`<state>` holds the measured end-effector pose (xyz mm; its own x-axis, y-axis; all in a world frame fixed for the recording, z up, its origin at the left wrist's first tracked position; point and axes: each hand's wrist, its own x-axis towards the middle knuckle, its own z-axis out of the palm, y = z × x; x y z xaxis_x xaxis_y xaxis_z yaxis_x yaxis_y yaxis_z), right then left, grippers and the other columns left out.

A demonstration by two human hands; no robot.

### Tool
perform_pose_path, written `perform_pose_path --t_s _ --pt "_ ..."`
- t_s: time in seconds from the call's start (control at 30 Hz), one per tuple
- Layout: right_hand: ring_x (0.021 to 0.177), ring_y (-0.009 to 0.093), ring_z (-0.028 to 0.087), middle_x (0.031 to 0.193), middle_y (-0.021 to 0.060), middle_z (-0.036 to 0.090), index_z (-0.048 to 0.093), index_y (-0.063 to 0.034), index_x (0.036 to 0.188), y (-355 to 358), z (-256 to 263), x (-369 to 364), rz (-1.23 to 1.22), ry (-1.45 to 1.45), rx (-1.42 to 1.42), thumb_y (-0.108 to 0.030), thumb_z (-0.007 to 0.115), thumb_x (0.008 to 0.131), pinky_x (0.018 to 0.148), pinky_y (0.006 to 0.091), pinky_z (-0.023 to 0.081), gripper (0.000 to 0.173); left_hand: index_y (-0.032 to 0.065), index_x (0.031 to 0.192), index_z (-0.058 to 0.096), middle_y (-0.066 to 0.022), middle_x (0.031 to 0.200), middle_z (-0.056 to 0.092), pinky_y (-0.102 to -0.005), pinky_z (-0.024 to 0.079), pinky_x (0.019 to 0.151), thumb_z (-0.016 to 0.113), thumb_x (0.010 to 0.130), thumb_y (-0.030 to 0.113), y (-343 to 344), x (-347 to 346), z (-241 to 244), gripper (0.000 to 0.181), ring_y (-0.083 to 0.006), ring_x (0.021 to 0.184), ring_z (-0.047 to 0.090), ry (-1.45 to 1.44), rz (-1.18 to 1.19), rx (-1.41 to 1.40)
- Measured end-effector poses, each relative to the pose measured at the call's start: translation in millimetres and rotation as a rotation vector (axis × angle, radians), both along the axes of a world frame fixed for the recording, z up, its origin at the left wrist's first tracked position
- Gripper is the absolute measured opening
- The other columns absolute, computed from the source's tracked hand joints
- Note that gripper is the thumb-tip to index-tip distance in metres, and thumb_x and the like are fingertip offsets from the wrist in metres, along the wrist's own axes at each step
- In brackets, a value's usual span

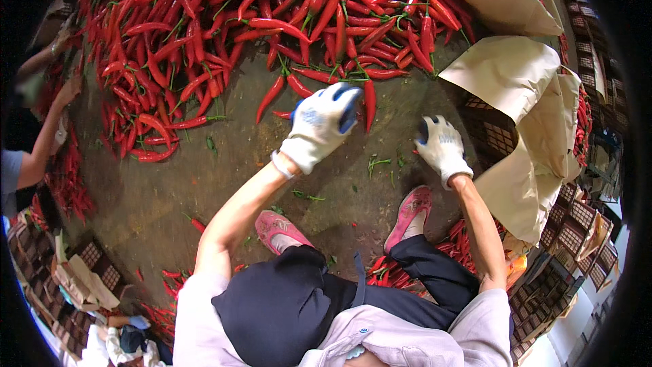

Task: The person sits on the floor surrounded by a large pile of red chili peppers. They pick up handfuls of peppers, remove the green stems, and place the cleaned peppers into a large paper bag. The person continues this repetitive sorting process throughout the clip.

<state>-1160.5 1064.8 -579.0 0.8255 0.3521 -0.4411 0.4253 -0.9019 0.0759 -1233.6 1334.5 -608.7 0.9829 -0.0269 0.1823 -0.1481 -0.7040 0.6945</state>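
A large heap of red chili peppers (285, 25) with green stems spreads over the floor in front of me. My left hand (323, 120), in a white knit glove with a blue palm coating, is at the heap's near edge with fingers curled. Beside its fingertips is a single red chili (370, 104); whether the hand touches it is unclear. Over bare floor to the right is my right hand (442, 145), gloved alike and slightly blurred. Its fingers bend downward, and their undersides are hidden, so I cannot see whether anything is in them.
Brown plastic crates (496, 135) lined with tan paper (509, 71) stand at the right. More chilies (461, 247) lie by my right leg. Green stem scraps (377, 163) litter the floor (153, 199). At the left, another person's arm (46, 132) reaches toward chilies; another gloved person sits lower left.
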Motion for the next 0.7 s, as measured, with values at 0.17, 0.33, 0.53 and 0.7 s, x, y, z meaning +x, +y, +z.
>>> perform_pose_path --t_s 0.17,0.33,0.53,0.7 --pt "0.094 0.033 0.062 0.107 0.0158 0.060 0.059 -0.0195 0.121 81 -14 40 0.153 -0.285 0.197 -0.020 0.066 0.079 0.081 0.0438 0.052 0.043 0.0143 0.127 0.054 -0.0072 0.120 0.057 -0.0418 0.051 0.078 0.064 0.073 0.008 -41 53 -20 0.054 -0.0261 0.097 0.059 -0.009 -0.219 0.403" --pt "0.089 0.035 0.064 0.101 0.0172 0.062 0.057 -0.0108 0.114 93 -44 10 0.012 -0.215 0.275 -0.025 0.063 0.082 0.079 0.0436 0.052 0.035 0.0145 0.123 0.057 -0.0093 0.135 0.050 -0.0424 0.049 0.086 0.065 0.070 0.009 -20 6 -45 0.054 -0.0299 0.106 0.056 -0.028 -0.310 0.462" --pt "0.093 0.029 0.066 0.101 0.0132 0.068 0.069 -0.0071 0.098 75 0 28 -0.099 -0.229 0.707 -0.025 0.074 0.076 0.083 0.0353 0.052 0.029 0.0119 0.124 0.058 -0.0139 0.130 0.054 -0.0439 0.047 0.092 0.068 0.070 0.010 12 -25 -25 0.055 -0.0324 0.108 0.057 -0.106 -0.306 0.195" --pt "0.105 0.035 0.061 0.112 0.0180 0.063 0.059 -0.0094 0.118 65 -12 122 -0.380 -0.429 0.331 -0.041 0.070 0.079 0.090 0.0450 0.048 0.051 0.0016 0.132 0.047 -0.0194 0.122 0.056 -0.0414 0.052 0.080 0.066 0.081 0.020 -8 63 -1 0.058 -0.0331 0.095 0.063 -0.136 -0.031 0.152"
